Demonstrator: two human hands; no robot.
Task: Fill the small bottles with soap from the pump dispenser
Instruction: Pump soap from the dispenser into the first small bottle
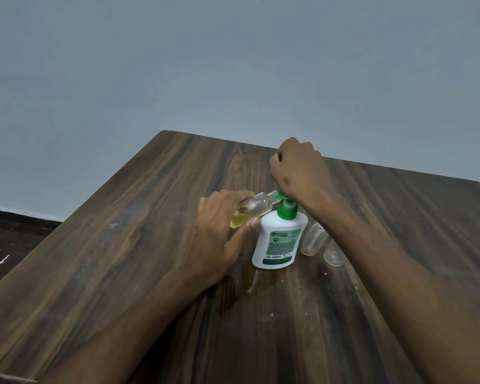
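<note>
A white soap dispenser [279, 242] with a green pump head [286, 207] stands upright near the middle of the table. My left hand [219, 231] grips a small clear bottle [254, 209], tilted with its mouth up against the pump spout. Yellow soap sits in the bottle's lower end. My right hand [299, 170] is curled into a fist, and the heel of it presses down on the pump head. Two more small clear bottles [313, 239] [333, 254] stand just right of the dispenser, partly hidden behind my right forearm.
The wooden table [139, 259] has small pale smears and drops near the dispenser's base. Its left edge drops off to a dark floor [9, 245]. A plain grey wall stands behind the far edge.
</note>
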